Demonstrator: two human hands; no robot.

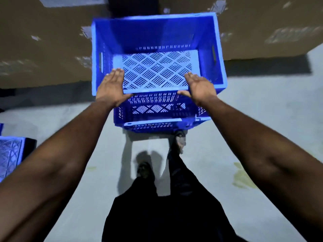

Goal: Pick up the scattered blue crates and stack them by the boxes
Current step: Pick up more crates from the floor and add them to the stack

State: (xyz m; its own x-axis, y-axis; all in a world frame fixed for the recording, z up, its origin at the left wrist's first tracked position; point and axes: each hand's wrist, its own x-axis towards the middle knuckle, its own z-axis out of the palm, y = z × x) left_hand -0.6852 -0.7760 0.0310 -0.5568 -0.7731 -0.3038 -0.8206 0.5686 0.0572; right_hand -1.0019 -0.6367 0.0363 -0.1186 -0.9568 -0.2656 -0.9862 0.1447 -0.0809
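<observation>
Two bare forearms reach forward over dark trousers toward a stack of blue crates.

The left hand and right hand lie at the near rim of the top crate, fingers straight and together, thumbs spread; whether the palms actually press the rim is hard to tell. The top crate sits on a lower crate, mostly hidden beneath it, on the grey floor against the cardboard boxes, which are blurred. Another crate is cut off at the left edge. One shoe is dim, the other smeared.
</observation>
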